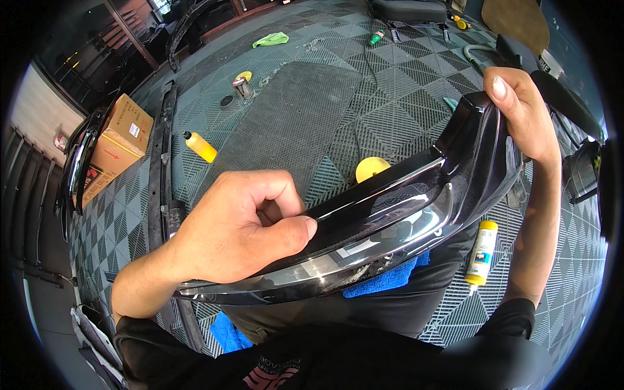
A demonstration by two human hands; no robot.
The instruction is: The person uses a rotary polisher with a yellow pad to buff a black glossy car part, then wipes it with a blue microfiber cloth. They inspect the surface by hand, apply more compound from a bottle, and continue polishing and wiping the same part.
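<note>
A long, curved car light (364, 224) in glossy black, with a clear lens strip along its near side, lies across my lap. My right hand (523, 117) wraps around its raised right end, thumb on top. On the upper edge left of its middle, my left hand (244, 221) is closed, with the thumb pressed at the edge and the fingers curled; their tips are partly hidden. Under the light, a blue cloth (383, 281) covers part of my dark trousers. The left end of the light is partly hidden behind my left wrist.
A white bottle with yellow ends (481, 253) lies right of my leg. Ahead on the tiled floor are a dark mat (292, 110), a yellow bottle (200, 147), a yellow round pad (372, 170) and a green cloth (270, 40). Cardboard boxes (123, 133) stand at the left.
</note>
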